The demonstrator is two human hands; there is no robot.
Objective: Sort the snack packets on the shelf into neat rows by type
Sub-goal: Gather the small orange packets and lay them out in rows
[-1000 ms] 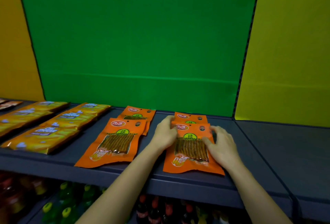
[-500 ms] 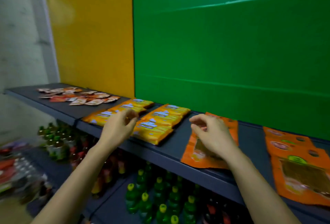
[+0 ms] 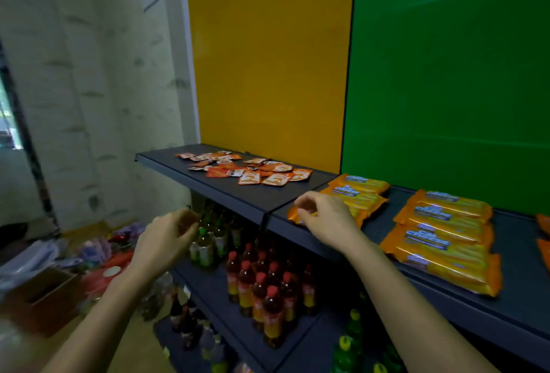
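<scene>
Several small orange and white sachets [image 3: 248,169] lie scattered at the left end of the dark shelf [image 3: 235,194]. To their right, long yellow-orange biscuit packets lie in two rows, the near row [image 3: 440,236] and the left row [image 3: 361,191]. My right hand [image 3: 324,218] hovers over the front end of the left row, fingers loosely curled, holding nothing. My left hand [image 3: 168,238] hangs in front of the shelf edge, below the sachets, fingers loosely curled and empty. The flat orange pouches [image 3: 544,224] show only at the far right edge.
Below the shelf stand red-capped bottles [image 3: 262,283] and green bottles [image 3: 205,241] on lower shelves. A cardboard box [image 3: 38,298] and loose bags lie on the floor at the left. Yellow and green panels back the shelf.
My view has swung left, from the flat orange pouches to the sachets. Both hands let go of the pouch stack and moved left along the shelf, empty.
</scene>
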